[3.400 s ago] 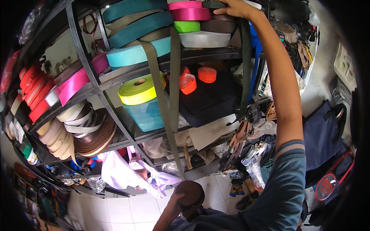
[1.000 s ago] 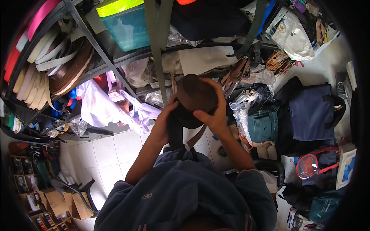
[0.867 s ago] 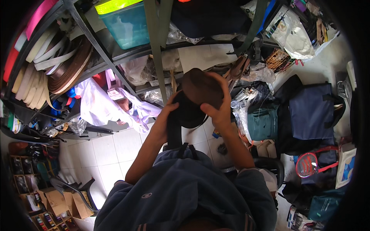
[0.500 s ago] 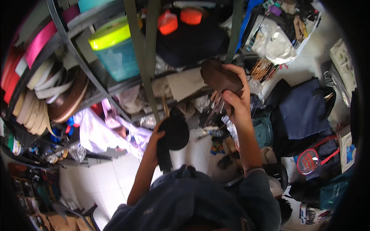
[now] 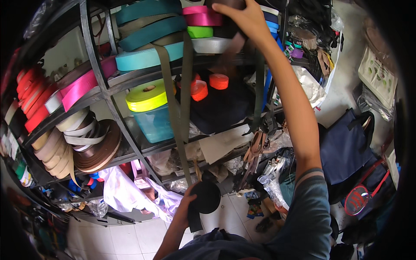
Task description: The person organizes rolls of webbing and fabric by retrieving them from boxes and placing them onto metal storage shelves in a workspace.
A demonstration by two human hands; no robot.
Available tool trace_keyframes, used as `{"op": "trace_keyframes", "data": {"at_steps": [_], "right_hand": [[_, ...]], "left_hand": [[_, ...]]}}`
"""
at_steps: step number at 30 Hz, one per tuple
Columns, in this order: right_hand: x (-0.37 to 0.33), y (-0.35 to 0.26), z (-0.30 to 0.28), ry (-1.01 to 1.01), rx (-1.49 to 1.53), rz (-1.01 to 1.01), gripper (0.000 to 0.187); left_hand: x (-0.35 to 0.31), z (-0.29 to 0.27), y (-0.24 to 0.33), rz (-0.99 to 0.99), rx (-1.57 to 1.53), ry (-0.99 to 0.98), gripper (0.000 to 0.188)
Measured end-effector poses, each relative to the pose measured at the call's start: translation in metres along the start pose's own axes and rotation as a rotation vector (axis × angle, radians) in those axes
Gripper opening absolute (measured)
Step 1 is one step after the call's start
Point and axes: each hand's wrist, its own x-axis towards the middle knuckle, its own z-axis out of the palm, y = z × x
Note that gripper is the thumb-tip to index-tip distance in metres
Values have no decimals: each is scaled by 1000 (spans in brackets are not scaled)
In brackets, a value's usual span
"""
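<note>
My left hand grips a black roll of webbing low in front of my body, its loose end hanging down. My right arm stretches up to the upper shelf. There my right hand has its thumb and fingers around a dark brown roll of webbing, partly cut off by the picture's upper edge. A blurred brownish strip hangs below that hand. Beside it sit a pink roll, a green roll and a white roll.
Teal rolls and a light blue roll fill the black metal shelf. Olive straps hang across its front. Below stand a yellow roll on a teal container and orange rolls. A dark blue bag lies at right.
My right hand has risen from mid-height to the upper shelf with the brown roll. My view has tipped up, showing more upper-shelf rolls. My left hand keeps the black roll.
</note>
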Motion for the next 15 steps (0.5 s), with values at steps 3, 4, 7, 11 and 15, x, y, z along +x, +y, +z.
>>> {"op": "trace_keyframes", "data": {"at_steps": [3, 4, 7, 11, 15], "right_hand": [[32, -13, 13, 25, -104, 48, 60], [38, -11, 22, 5, -194, 45, 61], [59, 8, 41, -50, -299, 23, 65], [72, 28, 67, 43, -459, 30, 64], [74, 35, 77, -21, -565, 37, 62]], "left_hand": [[-9, 4, 5, 21, 1, 18, 56], [-9, 1, 4, 30, 12, 24, 56], [-14, -2, 6, 46, 71, 14, 55], [-23, -2, 9, 38, 92, 3, 55], [-27, -4, 12, 30, 122, 17, 54]]}}
